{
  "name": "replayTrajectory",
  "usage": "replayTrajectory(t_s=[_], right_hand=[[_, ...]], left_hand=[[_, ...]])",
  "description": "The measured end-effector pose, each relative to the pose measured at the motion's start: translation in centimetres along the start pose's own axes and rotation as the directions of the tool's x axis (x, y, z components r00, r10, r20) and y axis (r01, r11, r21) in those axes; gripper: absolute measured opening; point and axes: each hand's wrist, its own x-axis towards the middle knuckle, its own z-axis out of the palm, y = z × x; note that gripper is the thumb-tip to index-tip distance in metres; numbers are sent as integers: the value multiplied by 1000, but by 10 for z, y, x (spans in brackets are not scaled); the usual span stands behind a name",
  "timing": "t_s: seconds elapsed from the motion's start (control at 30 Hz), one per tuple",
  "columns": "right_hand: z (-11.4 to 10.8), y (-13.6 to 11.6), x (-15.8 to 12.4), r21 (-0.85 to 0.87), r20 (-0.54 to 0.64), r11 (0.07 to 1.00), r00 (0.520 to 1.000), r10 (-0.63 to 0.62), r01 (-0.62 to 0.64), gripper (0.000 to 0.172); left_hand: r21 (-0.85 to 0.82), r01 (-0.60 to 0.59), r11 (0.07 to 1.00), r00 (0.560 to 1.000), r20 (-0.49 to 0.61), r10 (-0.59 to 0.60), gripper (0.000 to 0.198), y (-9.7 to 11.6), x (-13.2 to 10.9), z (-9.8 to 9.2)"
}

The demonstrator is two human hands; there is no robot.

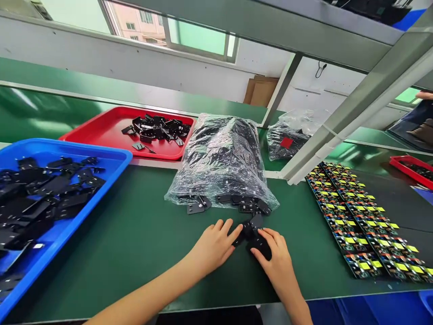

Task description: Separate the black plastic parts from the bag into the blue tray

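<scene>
My left hand [214, 246] is over the green table, its index finger and thumb closed about a small black plastic piece [238, 241]. Close by on the right, my right hand [275, 253] has its thumb and fingers on the edges of a flat black plate [262, 243]. Other dark pieces lie between the fingertips, partly hidden and overlapping. Just beyond the hands, a clear plastic bag [223, 153] full of black parts lies with its mouth towards me. Several black plates [196, 207] show at that mouth.
A blue tray [111, 158] of black parts stands at left, with a red tray [111, 122] behind it. To the right lie rows of circuit boards [355, 212] with yellow labels. A metal post [324, 149] rises beside a second bag [287, 140]. Another person's hand [424, 95] appears far right.
</scene>
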Motion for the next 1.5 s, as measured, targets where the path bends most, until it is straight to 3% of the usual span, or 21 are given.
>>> replayTrajectory(t_s=[0.13, 0.23, 0.27, 0.3, 0.37, 0.43, 0.5, 0.57, 0.67, 0.8, 0.9, 1.0, 1.1, 1.2, 1.3, 1.4, 1.5], right_hand=[[6, -9, 9, 12, -15, 999, 999, -42, 42, 33], [11, -12, 15, -37, -83, 997, 994, -76, 73, 32], [12, -12, 16, -55, -113, 996, 990, -79, 73, 32], [13, -12, 17, -70, -140, 995, 987, -77, 67, 32], [14, -13, 17, -79, -179, 996, 982, -57, 44, 31], [14, -14, 16, -34, -189, 999, 982, -17, 11, 29], [12, -16, 14, 51, -173, 998, 984, 34, -25, 27], [10, -16, 13, 127, -151, 990, 986, 76, -57, 26], [6, -14, 12, 217, -121, 971, 984, 127, -98, 24], [1, -20, 14, 407, -103, 898, 969, 226, -166, 23], [-1, -38, 19, 489, -119, 862, 969, 216, -132, 23], [3, -59, 27, 422, -207, 907, 974, 95, 2, 17], [13, -72, 32, 277, -297, 940, 948, -113, 199, 20], [21, -79, 31, 161, -216, 917, 920, -328, 365, 25], [20, -78, 25, 135, -101, 879, 889, -448, 458, 25], [12, -69, 22, 141, -137, 875, 884, -447, 464, 24], [6, -53, 25, -13, -217, 959, 936, -278, 282, 18]], left_hand=[[-115, -54, 992, 998, -31, 51, 39, -10, -1, 4], [-447, 43, 894, 990, -100, -98, 35, -20, 0, 4], [-605, 96, 791, 980, -84, -182, 34, -23, 0, 3], [-762, 150, 630, 964, -30, -266, 33, -26, 0, 2], [-957, 224, 182, 928, 152, -340, 31, -29, 0, -2], [-942, 237, -238, 917, 298, -266, 31, -30, 0, -6], [-841, 230, -490, 925, 346, -160, 34, -31, -1, -9], [-754, 229, -616, 931, 355, -87, 35, -30, -1, -9], [-715, 233, -659, 932, 357, -57, 20, -29, -1, -6], [-741, 246, -625, 928, 366, -69, 35, -28, 0, -1], [-721, 299, -625, 922, 388, -6, 30, -27, -1, 1], [-684, 347, -642, 911, 408, 58, 36, -25, -1, 1], [-590, 344, -731, 911, 399, 106, 40, -23, -1, 0], [-536, 267, -801, 923, 381, 53, 49, -25, 0, -2], [-531, 180, -828, 937, 349, -20, 55, -29, 1, -6], [-515, 155, -843, 943, 330, -29, 61, -32, 1, -9], [-504, 157, -850, 938, 344, -31, 62, -31, 1, -12]])
